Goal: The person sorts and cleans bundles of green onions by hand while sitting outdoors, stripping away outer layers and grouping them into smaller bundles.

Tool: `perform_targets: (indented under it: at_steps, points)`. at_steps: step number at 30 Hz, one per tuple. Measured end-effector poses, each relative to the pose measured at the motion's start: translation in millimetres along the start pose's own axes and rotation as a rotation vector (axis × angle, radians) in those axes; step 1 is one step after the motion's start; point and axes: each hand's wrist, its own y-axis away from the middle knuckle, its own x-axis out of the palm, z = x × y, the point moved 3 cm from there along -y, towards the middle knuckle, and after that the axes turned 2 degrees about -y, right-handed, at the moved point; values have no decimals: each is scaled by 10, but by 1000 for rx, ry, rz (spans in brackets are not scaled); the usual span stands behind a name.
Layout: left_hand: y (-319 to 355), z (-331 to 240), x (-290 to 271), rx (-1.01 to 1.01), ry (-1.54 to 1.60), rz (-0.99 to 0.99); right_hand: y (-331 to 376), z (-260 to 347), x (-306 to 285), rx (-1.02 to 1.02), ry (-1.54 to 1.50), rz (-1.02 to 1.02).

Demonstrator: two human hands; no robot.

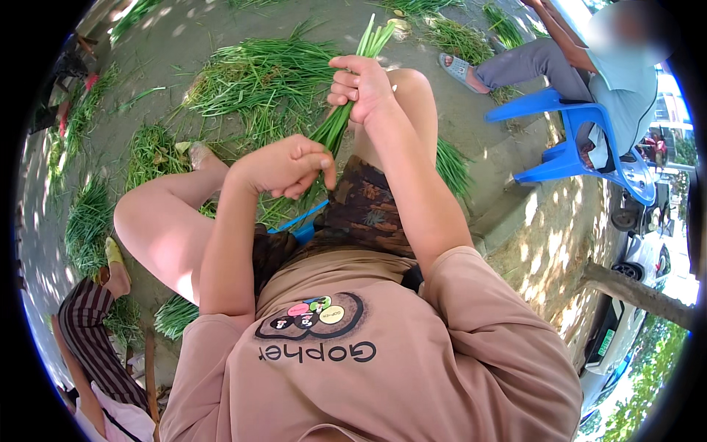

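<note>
The bundle of long, slender green stalks (335, 129) is gripped, tilted, in the right hand (362, 90); paler ends protrude above its upper edge, green lengths slant down-left below.

Stalk pile (258, 77) on ground (188, 37) ahead, chair (526, 107) at right

Hands (368, 90) at green stalks (373, 40)

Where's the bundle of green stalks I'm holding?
In the head view, the bundle is at upper centre, in your right hand, with your left hand near its lower part and a green pile to its left.
</note>
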Motion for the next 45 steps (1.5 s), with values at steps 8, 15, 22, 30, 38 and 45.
perform_targets:
  at_steps: [8, 15, 22, 30, 38, 45]
  points:
    - [29, -209, 95, 277, -515, -300, 93, -44, 18, 49, 5, -47]
    - [254, -567, 343, 331, -599, -334, 9, 37, -13, -123, 120, -254]
    - [179, -230, 48, 220, -721, -567, 42, 65, 209, -442, 681, -342]
    - [539, -157, -219, 66, -859, -832, -14, -478, 308, -358, 1286, -353]
    - [355, 44, -47, -130, -945, -648, -137, -790, 251, -241, 1539, -228]
    - [579, 165, -170, 170, -802, -268, -316, -671, 68, -42, 1082, -320]
